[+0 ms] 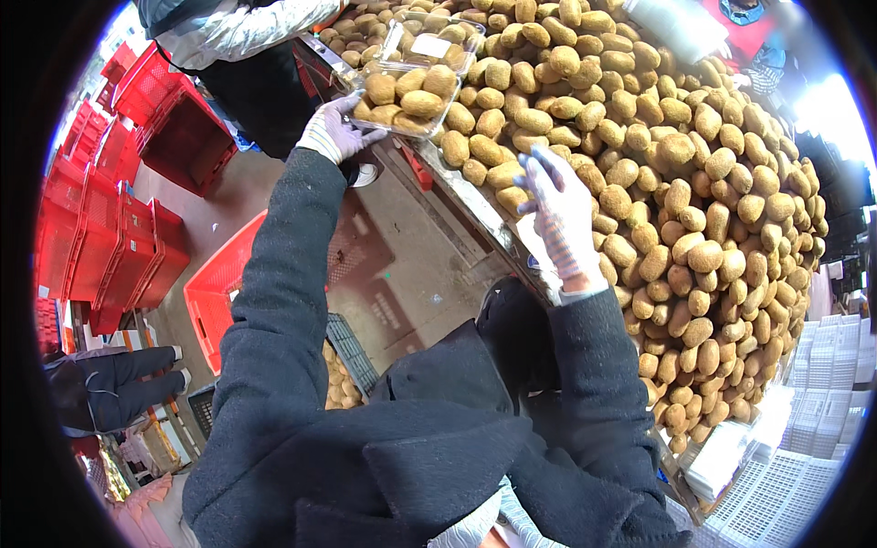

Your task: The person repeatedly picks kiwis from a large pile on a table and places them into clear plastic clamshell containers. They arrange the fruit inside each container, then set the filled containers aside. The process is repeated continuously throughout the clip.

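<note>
My left hand (pixel 337 130), in a striped work glove, grips the near left corner of a clear plastic clamshell box (pixel 438 122). Several kiwifruit (pixel 419 103) fill its base. The hinged lid (pixel 430 42) stands raised on the far side and bears a white label. A large heap of loose kiwifruit (pixel 658 157) covers the table to the right of the box. Above the heap's near edge is my right hand (pixel 556 205), also gloved, with its fingers apart and no fruit visible in it.
Red plastic crates (pixel 103 233) are stacked at left, and another red crate (pixel 223 288) stands on the floor. A co-worker's sleeve (pixel 253 31) reaches in beside the box. White plastic baskets (pixel 774 493) are at lower right. A metal table edge (pixel 490 219) runs before me.
</note>
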Motion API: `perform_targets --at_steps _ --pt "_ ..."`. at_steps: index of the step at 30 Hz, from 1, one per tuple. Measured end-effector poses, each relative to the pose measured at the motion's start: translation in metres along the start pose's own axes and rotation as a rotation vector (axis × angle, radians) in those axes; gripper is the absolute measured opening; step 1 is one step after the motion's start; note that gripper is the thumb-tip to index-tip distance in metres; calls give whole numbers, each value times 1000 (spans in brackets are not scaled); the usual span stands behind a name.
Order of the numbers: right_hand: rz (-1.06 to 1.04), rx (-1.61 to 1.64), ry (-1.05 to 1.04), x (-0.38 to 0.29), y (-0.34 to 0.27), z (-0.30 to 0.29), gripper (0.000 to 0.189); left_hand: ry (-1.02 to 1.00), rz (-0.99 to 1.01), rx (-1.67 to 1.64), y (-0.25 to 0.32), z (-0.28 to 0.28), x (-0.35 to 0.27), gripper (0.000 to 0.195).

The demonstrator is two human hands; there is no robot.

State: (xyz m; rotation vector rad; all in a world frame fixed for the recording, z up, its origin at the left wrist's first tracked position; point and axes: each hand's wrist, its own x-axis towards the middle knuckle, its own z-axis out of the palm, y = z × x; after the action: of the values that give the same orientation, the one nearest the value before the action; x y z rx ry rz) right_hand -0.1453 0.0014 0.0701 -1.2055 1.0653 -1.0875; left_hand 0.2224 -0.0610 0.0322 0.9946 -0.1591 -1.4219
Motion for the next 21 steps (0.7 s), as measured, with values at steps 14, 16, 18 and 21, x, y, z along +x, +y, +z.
perform_targets --at_steps 14,16,18,21 --pt "63 -206 29 -81 1 -47 35 20 814 1601 88 -66 153 47" --pt "39 -289 31 -89 4 -54 36 150 904 1867 100 -71 170 53" --pt "44 -242 61 -97 8 -59 36 320 935 2006 106 -73 181 53" --pt "87 -282 84 -106 9 -66 35 519 854 2208 107 -72 187 41"
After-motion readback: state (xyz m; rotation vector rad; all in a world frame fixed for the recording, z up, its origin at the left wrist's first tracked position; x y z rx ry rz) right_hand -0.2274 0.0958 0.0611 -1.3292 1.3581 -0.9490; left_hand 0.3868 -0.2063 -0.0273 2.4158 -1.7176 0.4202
